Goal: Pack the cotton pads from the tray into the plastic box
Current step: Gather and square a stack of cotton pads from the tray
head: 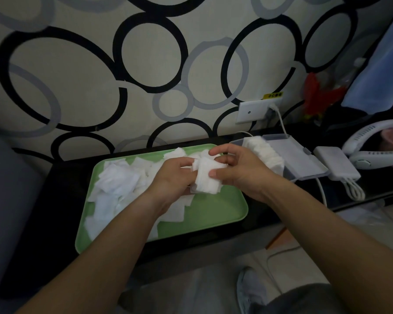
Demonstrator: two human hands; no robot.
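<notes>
While hovering over the tray (216, 215) mid-frame, the left hand (171, 179) and right hand (242, 172) are pinching, apparently, one pad stack (208, 179).

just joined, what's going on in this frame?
A person is packing cotton pads. Both hands, the left hand and the right hand, hold a small stack of pads above the green tray, apparently squaring it up. Many loose pads lie on the left part of the tray. The plastic box stands open to the right of the tray, with a row of pads already in it.
</notes>
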